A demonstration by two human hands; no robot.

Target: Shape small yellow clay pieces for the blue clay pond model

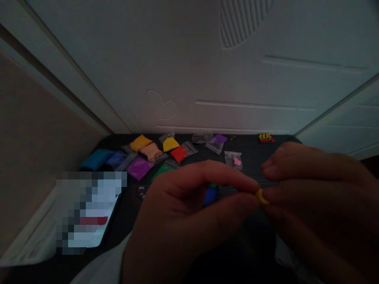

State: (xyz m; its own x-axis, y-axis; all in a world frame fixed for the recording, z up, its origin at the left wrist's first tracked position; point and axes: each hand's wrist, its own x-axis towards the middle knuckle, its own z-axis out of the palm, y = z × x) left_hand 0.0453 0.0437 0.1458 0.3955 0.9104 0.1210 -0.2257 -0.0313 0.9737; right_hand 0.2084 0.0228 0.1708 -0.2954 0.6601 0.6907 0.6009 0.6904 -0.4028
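A small curved piece of yellow modelling clay (261, 198) is pinched between my two hands. My left hand (180, 221) holds its left side between thumb and forefinger. My right hand (322, 197) grips the other side with its thumb and fingers close together; part of the piece is hidden by those fingertips. Beyond the right fingers, on the dark table, sits a small red and black piece with yellow and green bits (265, 138). Behind my left hand lie a green clay bag (162, 169) and something blue (210, 196), both partly covered.
Several zip bags of coloured clay lie along the back, including yellow (171, 144), red (178, 154), magenta (139, 168) and purple (219, 139). A bag with pink clay (237, 161) is nearer. A lit screen (97, 213), blurred out, stands left. A white panel (207, 79) closes off the back.
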